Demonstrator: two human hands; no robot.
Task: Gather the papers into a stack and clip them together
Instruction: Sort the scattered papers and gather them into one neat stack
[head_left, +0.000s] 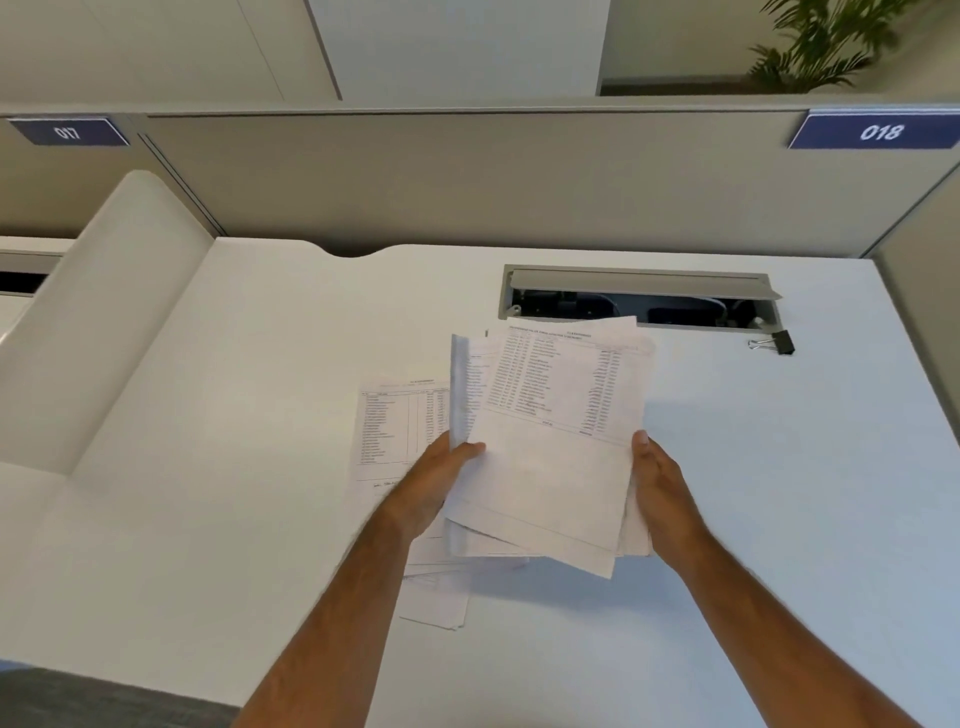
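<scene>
White desk (208, 467), grey partition behind. Both forearms reach forward. Left hand (436, 478) and right hand (660, 483) grip uneven papers (550, 467) at side edges, fingers closed around them, lifted above desk. More sheets (400, 426) flat beneath. Clip (776, 343) far right, well apart.

A bundle of papers (556, 447) is held above the middle of the surface (208, 519), the left hand (436, 483) at its left edge and the right hand (662, 488) at its right. More sheets (400, 431) lie flat on the surface beneath and to the left. Behind the bundle sits an open cable tray (639, 299); a binder clip (774, 343) rests just right of it (near the partition (467, 176)).
</scene>
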